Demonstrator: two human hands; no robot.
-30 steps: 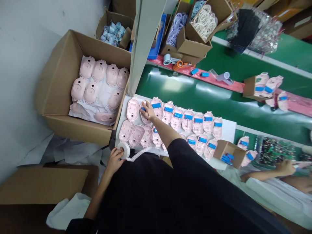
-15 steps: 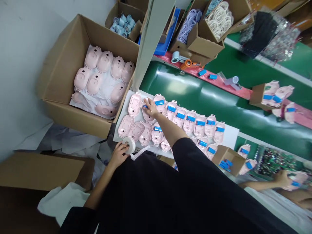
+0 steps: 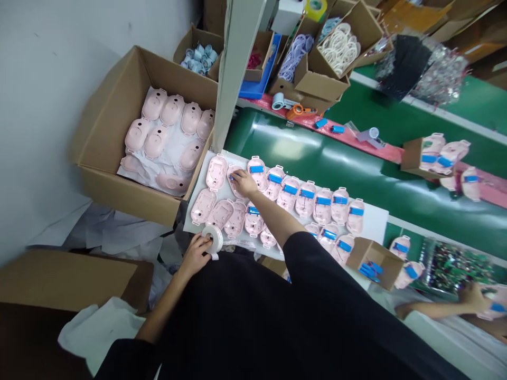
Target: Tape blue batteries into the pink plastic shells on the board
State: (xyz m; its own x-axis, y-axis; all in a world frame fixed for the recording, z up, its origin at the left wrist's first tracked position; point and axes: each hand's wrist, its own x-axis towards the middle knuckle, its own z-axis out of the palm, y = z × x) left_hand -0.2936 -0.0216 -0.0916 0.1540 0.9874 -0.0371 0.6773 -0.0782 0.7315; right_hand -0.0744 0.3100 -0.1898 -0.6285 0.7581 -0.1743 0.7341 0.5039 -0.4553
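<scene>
My left hand [image 3: 195,255] grips a white roll of adhesive tape [image 3: 212,239] at the near edge of a white board [image 3: 372,221], with a short tape end showing below the roll. My right hand [image 3: 243,183] rests on a pink plastic shell [image 3: 234,171], fingertips pressing a small blue part inside it. Rows of similar pink shells [image 3: 309,206] lie on the board, many with a blue battery-like block [image 3: 324,200] fixed in them. Those at the left [image 3: 203,207] have no blue block showing.
A cardboard box [image 3: 114,158] of pink shells on white paper stands left of the board, beside a white pillar [image 3: 237,68]. A green conveyor belt [image 3: 309,153] runs beyond. A co-worker's hand [image 3: 473,298] works at the lower right, near a small box [image 3: 376,264] of blue parts.
The long tape strip running from the roll has shortened to a small end at the roll. My right hand stays on the same shell, and the view has shifted slightly.
</scene>
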